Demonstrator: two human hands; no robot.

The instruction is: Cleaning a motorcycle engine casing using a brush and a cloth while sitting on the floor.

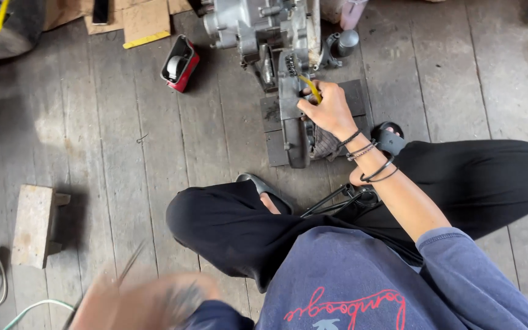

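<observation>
Flattened brown cardboard pieces (132, 18) lie on the plank floor at the top edge, well up and to the left of the right hand (328, 110); 1 piece has a yellow strip along its lower edge. A dark, slim rectangular object (100, 11) rests on the cardboard; whether it is a screen cannot be told. A small red box with a black inside (180, 63) stands open on the floor, well to the left of the right hand and slightly above it, tilted. A pale pink container (352, 12) shows at the top edge, above the right hand, mostly cut off. No signs or lit screens are visible.
</observation>
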